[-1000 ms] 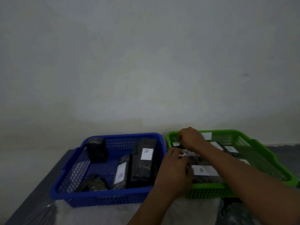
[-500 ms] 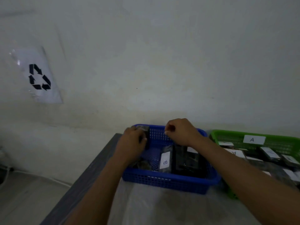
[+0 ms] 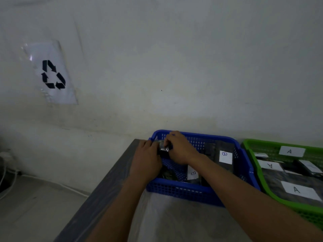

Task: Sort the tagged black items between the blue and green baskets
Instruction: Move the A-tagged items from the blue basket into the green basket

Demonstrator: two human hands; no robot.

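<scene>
The blue basket [image 3: 195, 191] stands on the table with black items tagged B [image 3: 225, 157] inside. At its far left corner both hands meet on a small black item [image 3: 163, 148]. My left hand [image 3: 148, 159] holds it from the left and my right hand [image 3: 180, 147] grips it from the right with curled fingers. Its tag is hidden. The green basket [image 3: 255, 158] at the right holds black items tagged A [image 3: 299, 190].
A dark table edge [image 3: 108, 182] runs along the left with floor below. A clear plastic sheet [image 3: 174, 220] lies in front of the baskets. The wall behind carries a recycling sign [image 3: 52, 74]. White cables [image 3: 10, 182] trail on the floor at far left.
Both hands left the green basket and moved to the blue basket's far left corner. They now close together on the small black item; the view has swung left.
</scene>
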